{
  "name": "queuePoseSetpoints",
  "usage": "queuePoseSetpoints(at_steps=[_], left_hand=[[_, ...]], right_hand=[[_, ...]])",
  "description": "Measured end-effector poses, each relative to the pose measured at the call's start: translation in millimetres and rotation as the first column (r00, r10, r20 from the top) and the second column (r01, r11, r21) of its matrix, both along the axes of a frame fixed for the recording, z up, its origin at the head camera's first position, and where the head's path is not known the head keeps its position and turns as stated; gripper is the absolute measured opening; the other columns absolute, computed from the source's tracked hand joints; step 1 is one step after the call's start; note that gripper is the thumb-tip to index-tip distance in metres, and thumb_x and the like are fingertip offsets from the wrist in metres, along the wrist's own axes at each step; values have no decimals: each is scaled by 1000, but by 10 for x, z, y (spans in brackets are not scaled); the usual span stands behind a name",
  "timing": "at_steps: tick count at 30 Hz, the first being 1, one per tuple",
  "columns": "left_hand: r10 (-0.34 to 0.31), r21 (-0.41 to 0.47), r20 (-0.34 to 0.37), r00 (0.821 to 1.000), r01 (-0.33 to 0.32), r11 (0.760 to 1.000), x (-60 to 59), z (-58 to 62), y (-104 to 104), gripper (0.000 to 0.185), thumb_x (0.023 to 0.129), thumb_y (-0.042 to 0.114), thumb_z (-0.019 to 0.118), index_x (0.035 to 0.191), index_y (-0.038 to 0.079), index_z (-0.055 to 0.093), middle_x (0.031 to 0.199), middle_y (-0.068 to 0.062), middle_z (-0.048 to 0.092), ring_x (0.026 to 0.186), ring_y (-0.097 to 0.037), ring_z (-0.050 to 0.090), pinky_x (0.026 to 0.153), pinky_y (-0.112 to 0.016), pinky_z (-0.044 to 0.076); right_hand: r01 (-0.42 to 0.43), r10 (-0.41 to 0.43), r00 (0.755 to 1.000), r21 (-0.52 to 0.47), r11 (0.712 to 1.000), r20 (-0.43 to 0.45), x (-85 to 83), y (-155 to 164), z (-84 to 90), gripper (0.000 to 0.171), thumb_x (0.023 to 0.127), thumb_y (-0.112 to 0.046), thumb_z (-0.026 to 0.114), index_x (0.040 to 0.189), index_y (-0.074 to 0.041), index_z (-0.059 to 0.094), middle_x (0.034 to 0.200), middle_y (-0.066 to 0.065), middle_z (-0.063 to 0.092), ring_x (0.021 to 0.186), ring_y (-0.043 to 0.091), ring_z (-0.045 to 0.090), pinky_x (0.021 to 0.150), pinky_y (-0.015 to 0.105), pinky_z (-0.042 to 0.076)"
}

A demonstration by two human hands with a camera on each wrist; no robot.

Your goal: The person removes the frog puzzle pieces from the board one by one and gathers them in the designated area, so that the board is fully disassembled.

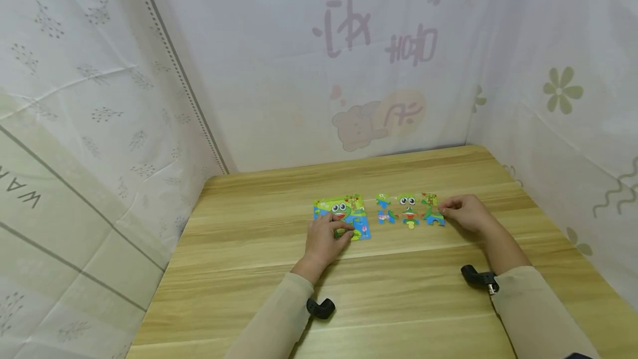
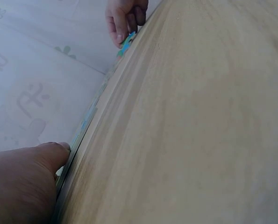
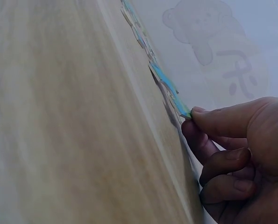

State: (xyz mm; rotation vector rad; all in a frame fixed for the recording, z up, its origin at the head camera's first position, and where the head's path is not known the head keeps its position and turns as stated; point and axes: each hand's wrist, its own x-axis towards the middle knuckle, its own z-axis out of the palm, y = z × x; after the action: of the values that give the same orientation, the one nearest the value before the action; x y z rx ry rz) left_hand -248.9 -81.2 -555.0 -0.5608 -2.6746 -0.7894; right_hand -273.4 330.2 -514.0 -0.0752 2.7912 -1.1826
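A frog picture puzzle board (image 1: 363, 226) in blue and green lies flat on the table. My left hand (image 1: 323, 238) rests on its lower left part, fingers covering some of the picture. In the left wrist view, the thumb (image 2: 57, 154) lies along the board's near edge. To the right, my right hand (image 1: 466, 214) pinches the edge of a blue and green puzzle piece (image 1: 435, 218) between thumb and forefinger. In the right wrist view that piece (image 3: 169, 88) is tilted, its near edge raised off the table, while the other fingers stay curled below.
Between the hands lie several loose pieces, among them one with the frog's eyes (image 1: 407, 200), one with its mouth (image 1: 410, 217) and a blue-pink one (image 1: 386, 216). A red-dotted green piece (image 1: 429, 198) lies behind the pinched one. Patterned curtains (image 1: 279, 71) enclose the wooden table (image 1: 249, 270).
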Motion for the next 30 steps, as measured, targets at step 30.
queuePoseSetpoints(at_steps=[30], left_hand=[[11, -17, 11, 1000, -10, 1000, 5, -1, 1, 9, 93, 41, 79, 100, 37, 83, 99, 13, 59, 85, -11, 47, 78, -31, 33]], right_hand=[[6, -6, 1000, 15, 1000, -9, -14, 14, -52, 23, 103, -26, 68, 112, -7, 77, 108, 12, 70, 103, 32, 59, 88, 49, 45]])
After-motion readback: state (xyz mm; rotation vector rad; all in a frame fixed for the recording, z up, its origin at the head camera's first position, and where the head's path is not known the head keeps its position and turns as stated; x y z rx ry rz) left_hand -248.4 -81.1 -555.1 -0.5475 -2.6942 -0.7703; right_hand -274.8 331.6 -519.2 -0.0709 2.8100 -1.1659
